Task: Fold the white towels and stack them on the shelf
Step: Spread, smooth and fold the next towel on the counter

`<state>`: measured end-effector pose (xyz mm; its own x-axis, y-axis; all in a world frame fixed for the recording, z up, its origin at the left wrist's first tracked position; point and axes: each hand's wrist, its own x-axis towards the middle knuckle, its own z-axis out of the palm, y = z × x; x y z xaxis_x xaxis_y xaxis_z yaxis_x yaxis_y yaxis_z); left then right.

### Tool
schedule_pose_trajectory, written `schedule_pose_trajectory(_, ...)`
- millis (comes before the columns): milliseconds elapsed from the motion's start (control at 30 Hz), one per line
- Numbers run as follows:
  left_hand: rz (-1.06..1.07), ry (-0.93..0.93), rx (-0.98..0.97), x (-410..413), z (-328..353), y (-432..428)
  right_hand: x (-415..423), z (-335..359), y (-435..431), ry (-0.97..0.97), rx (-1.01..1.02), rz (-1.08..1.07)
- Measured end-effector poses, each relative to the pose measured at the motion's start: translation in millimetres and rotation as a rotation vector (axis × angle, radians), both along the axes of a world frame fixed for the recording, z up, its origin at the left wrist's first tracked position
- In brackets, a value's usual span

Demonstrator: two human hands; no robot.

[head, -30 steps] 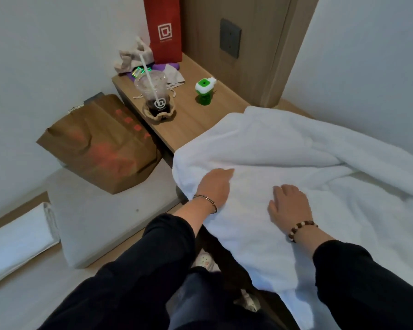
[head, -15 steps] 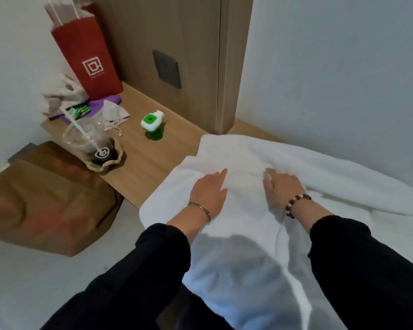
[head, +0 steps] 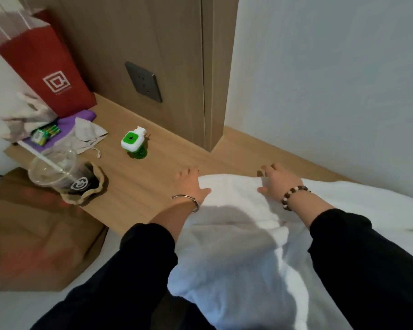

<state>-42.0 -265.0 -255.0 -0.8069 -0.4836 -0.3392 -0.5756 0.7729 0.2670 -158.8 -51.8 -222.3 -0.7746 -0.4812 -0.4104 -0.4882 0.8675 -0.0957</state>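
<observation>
A large white towel (head: 234,234) lies spread over the wooden shelf (head: 138,196) and hangs down over its front edge toward me. My left hand (head: 191,184) rests flat at the towel's far left corner, fingers spread, partly on the wood. My right hand (head: 279,181) lies flat on the towel's far edge a little to the right, fingers apart. Neither hand grips the cloth. Both arms are in black sleeves, with a bangle on the left wrist and a bead bracelet on the right.
On the shelf's left stand a plastic cup with a straw (head: 57,172), a green and white plug-in device (head: 132,142), a red paper bag (head: 43,67), crumpled cloths and a purple item. A brown paper bag (head: 34,236) sits below. A wooden panel with a socket (head: 143,82) backs the shelf.
Both hands slid forward across the towel from its middle to its far edge, smoothing it flat. The camera tilted up toward the wall and shelf.
</observation>
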Motion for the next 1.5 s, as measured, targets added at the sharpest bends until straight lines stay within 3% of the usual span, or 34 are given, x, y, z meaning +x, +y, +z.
schedule_pose_trajectory(100,0.025,-0.12,0.135,-2,-4,-16,-4,0,-2,-0.14,0.167,-0.014)
schedule_pose_trajectory(200,-0.034,-0.161,0.112,-12,16,-24,-11,20,-2,-0.139,0.21,0.04)
schedule_pose_trajectory(267,0.004,0.034,-0.013,-21,42,-26,-28,42,-6,-0.035,0.177,0.013)
schedule_pose_trajectory(367,0.165,0.564,-0.126,-31,81,-24,-47,67,-12,0.327,-0.078,-0.148)
schedule_pose_trajectory(400,0.224,0.714,-0.079,-34,88,-20,-47,69,-12,0.37,-0.208,-0.208)
schedule_pose_trajectory(467,0.249,0.856,0.039,-39,94,-4,-37,65,-12,0.261,-0.406,-0.267)
schedule_pose_trajectory(567,0.004,0.705,0.027,-29,72,31,-9,39,1,0.105,-0.51,-0.323)
schedule_pose_trajectory(700,-0.449,0.341,-0.037,-5,19,74,36,3,45,0.35,-0.472,-0.282)
schedule_pose_trajectory(767,-0.611,0.12,-0.05,2,-4,93,57,-17,73,0.404,-0.338,-0.25)
schedule_pose_trajectory(867,-0.722,-0.139,-0.058,11,-26,118,89,-45,112,0.23,-0.042,-0.237)
schedule_pose_trajectory(1000,-0.692,-0.055,-0.194,12,-23,144,107,-51,131,0.158,-0.048,-0.242)
schedule_pose_trajectory(1100,-0.665,0.002,-0.287,10,-15,164,111,-41,134,0.065,-0.226,-0.363)
schedule_pose_trajectory(1200,-0.703,0.082,-0.258,10,-9,191,122,-29,149,-0.027,-0.348,-0.428)
schedule_pose_trajectory(1300,-0.857,0.27,-0.159,6,-1,225,126,-20,183,0.151,-0.448,-0.539)
schedule_pose_trajectory(1400,-0.979,0.279,-0.141,-2,-1,265,131,-22,237,0.431,-0.317,-0.753)
schedule_pose_trajectory(1500,-1.134,0.172,-0.196,-9,-9,311,153,-37,287,0.353,-0.075,-0.875)
